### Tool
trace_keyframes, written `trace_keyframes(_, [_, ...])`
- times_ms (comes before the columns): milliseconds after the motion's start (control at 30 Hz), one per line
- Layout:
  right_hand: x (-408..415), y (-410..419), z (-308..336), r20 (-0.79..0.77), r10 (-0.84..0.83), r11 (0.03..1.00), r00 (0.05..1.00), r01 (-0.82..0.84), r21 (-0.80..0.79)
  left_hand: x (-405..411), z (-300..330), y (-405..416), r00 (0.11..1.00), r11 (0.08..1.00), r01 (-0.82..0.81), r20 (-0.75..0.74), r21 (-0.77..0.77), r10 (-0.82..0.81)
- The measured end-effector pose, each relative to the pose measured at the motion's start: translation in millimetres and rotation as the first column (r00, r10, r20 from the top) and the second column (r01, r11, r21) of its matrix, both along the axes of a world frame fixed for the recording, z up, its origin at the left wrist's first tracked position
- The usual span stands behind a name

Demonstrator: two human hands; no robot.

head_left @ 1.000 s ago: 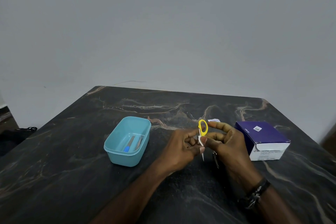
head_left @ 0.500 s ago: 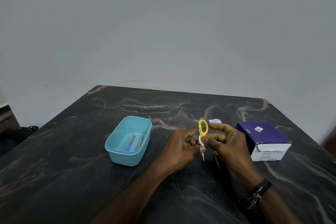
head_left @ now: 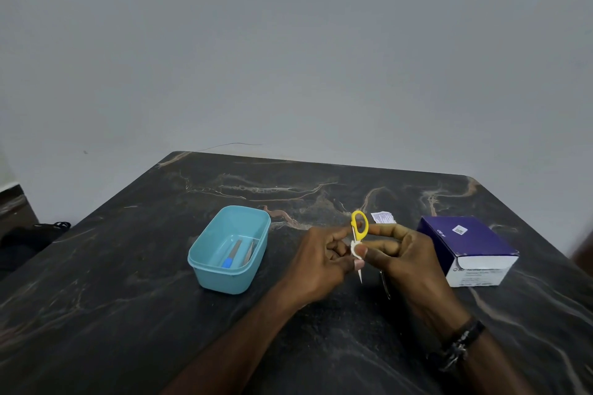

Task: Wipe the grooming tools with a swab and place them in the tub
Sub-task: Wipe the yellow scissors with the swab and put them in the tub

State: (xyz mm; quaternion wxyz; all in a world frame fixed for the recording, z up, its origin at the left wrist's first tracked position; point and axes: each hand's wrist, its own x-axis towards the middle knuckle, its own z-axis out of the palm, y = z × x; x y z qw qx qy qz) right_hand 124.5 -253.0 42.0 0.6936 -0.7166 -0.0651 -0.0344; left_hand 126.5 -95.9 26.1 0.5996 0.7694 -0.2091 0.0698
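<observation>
- Scissors [head_left: 358,234], yellow-handled: were held upright above the table [head_left: 160,266], point down, between both hands, to the right of the tub [head_left: 229,250].
- Left hand [head_left: 321,263]: fingers were curled, pinching the scissors near the handle.
- Right hand [head_left: 407,261]: thumb and fingers were pinching the white swab [head_left: 356,248] against the blades.
- Tub, light blue: already contained two tools [head_left: 240,252]; it stood near the left hand.
- Metal tool [head_left: 385,285]: lay on the table, partly hidden under the right hand, apparently not yet wiped.
- Risk, judged: the exposed point could prick a fingertip if the swab slid off its end.
- Risk, judged: a loosened pinch could drop the scissors.
- Risk, judged: the hidden tool could be overlooked or knocked.
- Purple box [head_left: 465,247] and wrapper [head_left: 382,217]: lay well clear.
</observation>
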Motion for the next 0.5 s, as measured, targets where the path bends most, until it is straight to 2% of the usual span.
trace_keyframes(133, [-0.1,-1.6,1.2,0.003,0.007,1.000,1.000,-0.007,-0.002,-1.0,0.2,-0.4,1.000,1.000,0.026,0.007,-0.009,-0.026])
trace_keyframes(333, [3.8,-5.8,0.1,0.036,-0.134,0.981,0.990,0.128,0.145,-2.1,0.1,-1.9,0.999,0.999,0.032,-0.019,0.010,-0.031])
trace_keyframes(500, [3.3,-3.3,-1.7,-0.009,-0.060,0.992,0.998,0.061,0.107,-2.1,-0.1,-1.3,1.000,0.999,0.005,-0.016,0.031,-0.005])
